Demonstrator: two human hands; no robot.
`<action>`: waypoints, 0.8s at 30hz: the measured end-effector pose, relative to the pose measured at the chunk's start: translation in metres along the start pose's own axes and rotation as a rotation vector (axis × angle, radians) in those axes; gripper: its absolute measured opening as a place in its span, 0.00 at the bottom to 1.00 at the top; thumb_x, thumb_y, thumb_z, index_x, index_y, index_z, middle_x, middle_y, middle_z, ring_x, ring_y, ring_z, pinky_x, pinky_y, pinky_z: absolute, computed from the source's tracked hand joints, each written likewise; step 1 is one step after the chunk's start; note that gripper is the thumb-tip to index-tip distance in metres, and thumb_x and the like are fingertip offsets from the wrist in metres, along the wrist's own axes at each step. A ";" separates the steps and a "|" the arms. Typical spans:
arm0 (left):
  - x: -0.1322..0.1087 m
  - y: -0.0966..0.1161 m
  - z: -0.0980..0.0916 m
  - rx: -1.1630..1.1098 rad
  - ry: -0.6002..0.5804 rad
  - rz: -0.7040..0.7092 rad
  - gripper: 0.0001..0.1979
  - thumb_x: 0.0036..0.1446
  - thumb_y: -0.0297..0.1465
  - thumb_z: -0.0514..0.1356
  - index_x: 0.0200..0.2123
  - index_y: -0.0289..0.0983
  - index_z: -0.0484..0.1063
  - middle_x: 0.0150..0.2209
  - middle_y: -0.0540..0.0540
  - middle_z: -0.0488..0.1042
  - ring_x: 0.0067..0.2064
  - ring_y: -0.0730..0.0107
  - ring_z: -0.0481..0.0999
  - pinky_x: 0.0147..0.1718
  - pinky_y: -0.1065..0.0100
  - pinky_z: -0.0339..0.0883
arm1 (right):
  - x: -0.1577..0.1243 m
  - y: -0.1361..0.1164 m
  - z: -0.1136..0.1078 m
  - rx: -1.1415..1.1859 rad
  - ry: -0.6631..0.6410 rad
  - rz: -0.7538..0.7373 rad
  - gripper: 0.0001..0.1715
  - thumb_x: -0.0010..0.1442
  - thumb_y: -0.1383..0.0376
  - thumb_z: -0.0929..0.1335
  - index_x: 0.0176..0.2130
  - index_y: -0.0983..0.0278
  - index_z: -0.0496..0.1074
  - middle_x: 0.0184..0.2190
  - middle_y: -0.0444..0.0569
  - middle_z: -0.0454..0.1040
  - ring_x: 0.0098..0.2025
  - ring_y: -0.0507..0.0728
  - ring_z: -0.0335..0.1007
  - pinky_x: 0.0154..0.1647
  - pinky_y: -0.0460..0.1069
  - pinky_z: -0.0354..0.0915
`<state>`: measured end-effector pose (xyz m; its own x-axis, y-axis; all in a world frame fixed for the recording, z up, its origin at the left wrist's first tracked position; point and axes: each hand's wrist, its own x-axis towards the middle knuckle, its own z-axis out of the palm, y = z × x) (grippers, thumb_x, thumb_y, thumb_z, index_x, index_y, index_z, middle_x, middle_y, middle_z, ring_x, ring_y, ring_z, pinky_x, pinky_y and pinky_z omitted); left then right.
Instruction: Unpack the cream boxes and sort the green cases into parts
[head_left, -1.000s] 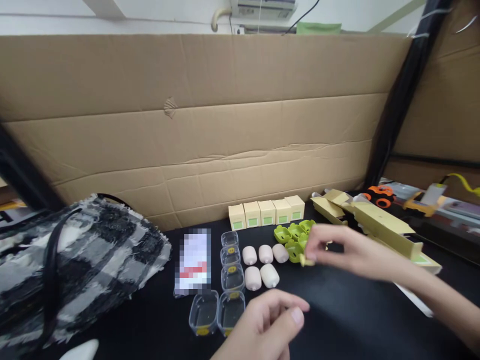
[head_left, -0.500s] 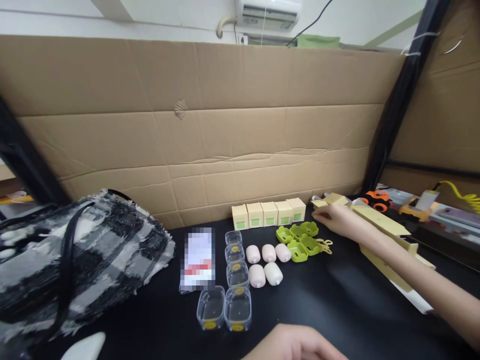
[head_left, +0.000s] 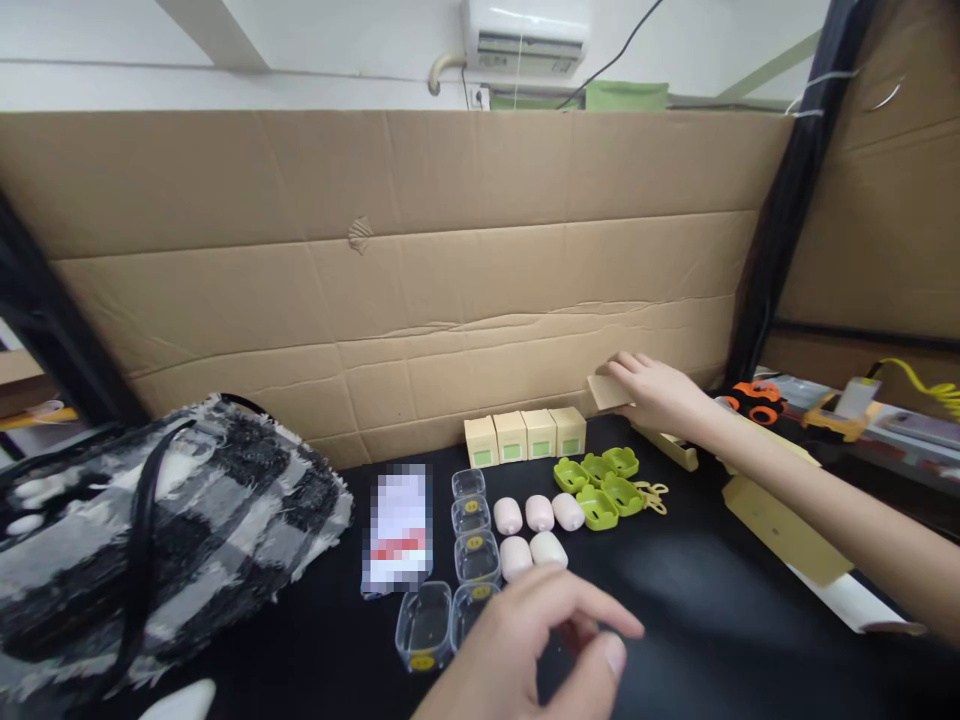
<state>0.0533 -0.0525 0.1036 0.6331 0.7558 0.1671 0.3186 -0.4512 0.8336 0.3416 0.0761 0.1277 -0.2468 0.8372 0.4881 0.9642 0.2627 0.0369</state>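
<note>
My right hand (head_left: pixel 637 385) is raised at the back right, closed on a small cream box (head_left: pixel 602 392); the hand hides part of the box. In the front, my left hand (head_left: pixel 532 640) hovers with thumb and index finger apart, holding nothing. It partly covers a clear plastic cup (head_left: pixel 466 605) and sits just below several pale rounded pieces (head_left: pixel 540 512). Four-sided cream boxes (head_left: pixel 512 438) with green labels stand in a row at the back. Several green flower-edged cases (head_left: pixel 598 507) lie right of the pale pieces, with yellowish clips (head_left: pixel 652 497) beside them.
A black-and-white shaggy bag (head_left: pixel 255 490) fills the left. Right of it lies a blurred-out flat item (head_left: pixel 397 525). Opened cream packaging (head_left: pixel 787 530) lies under my right forearm. An orange toy vehicle (head_left: pixel 754 402) sits at the far right. A cardboard wall (head_left: pixel 450 270) closes off the back.
My right hand has moved left and up and now grips a small cream box; the row has lost its rightmost box. My left hand has come further up into view, fingers parted.
</note>
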 end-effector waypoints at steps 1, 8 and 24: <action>0.001 -0.002 -0.003 0.072 0.095 0.095 0.12 0.57 0.28 0.55 0.43 0.43 0.73 0.36 0.48 0.73 0.41 0.66 0.74 0.46 0.63 0.67 | -0.010 -0.009 -0.007 0.033 0.034 -0.024 0.20 0.58 0.66 0.69 0.50 0.68 0.67 0.49 0.59 0.69 0.51 0.66 0.66 0.51 0.62 0.63; 0.013 -0.037 -0.009 0.530 0.254 0.362 0.49 0.54 0.35 0.65 0.64 0.46 0.30 0.63 0.35 0.58 0.63 0.49 0.61 0.56 0.47 0.63 | -0.078 -0.101 -0.014 0.509 0.009 -0.281 0.27 0.51 0.63 0.74 0.49 0.58 0.63 0.43 0.48 0.73 0.44 0.58 0.72 0.42 0.50 0.69; 0.020 -0.032 -0.021 0.663 0.232 0.326 0.29 0.44 0.18 0.59 0.49 0.42 0.54 0.45 0.42 0.71 0.44 0.58 0.77 0.36 0.60 0.76 | -0.112 -0.105 0.000 0.894 0.215 -0.423 0.17 0.63 0.63 0.64 0.51 0.53 0.58 0.34 0.47 0.76 0.42 0.58 0.75 0.39 0.49 0.74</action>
<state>0.0407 -0.0126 0.0913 0.6265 0.5834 0.5168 0.5435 -0.8023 0.2467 0.2680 -0.0452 0.0693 -0.4441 0.5109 0.7360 0.3532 0.8548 -0.3803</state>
